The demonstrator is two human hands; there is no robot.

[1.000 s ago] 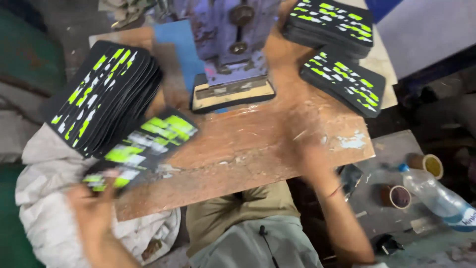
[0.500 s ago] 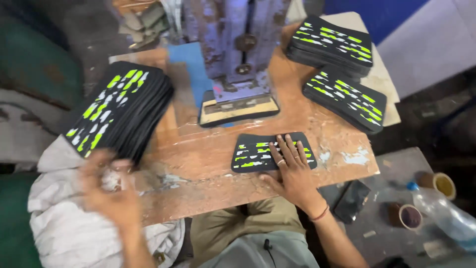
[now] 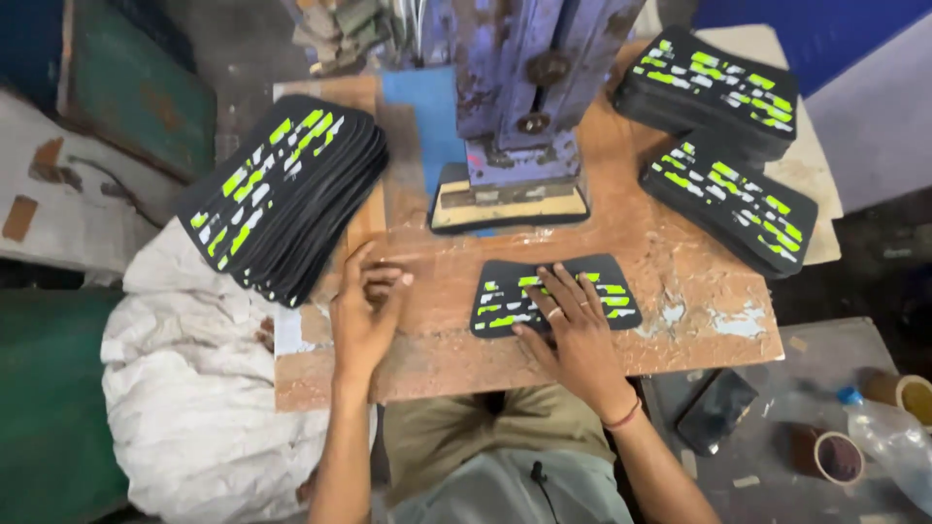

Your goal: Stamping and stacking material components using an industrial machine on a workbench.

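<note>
Black panel piece [image 3: 555, 296] with neon-green marks lies flat on the wooden bench [image 3: 680, 335] before the press [image 3: 519, 146], pinned under the flat, open right hand [image 3: 573, 330]. Left hand [image 3: 364, 315] rests empty, loosely open, beside the stack [image 3: 282, 194]. Looks like positioning; sliding it under the press head needs careful alignment.

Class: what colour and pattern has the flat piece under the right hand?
Black piece with bright green and white dashes, under the right hand; head view.

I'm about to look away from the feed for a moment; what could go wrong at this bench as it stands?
1. The tall leaning stack of black panels with green marks overhangs the worn wooden table edge by the left hand and could slide off.
2. The right hand lies flat on the single black panel just before the blue metal press; fingers could be caught if it drops.
</note>
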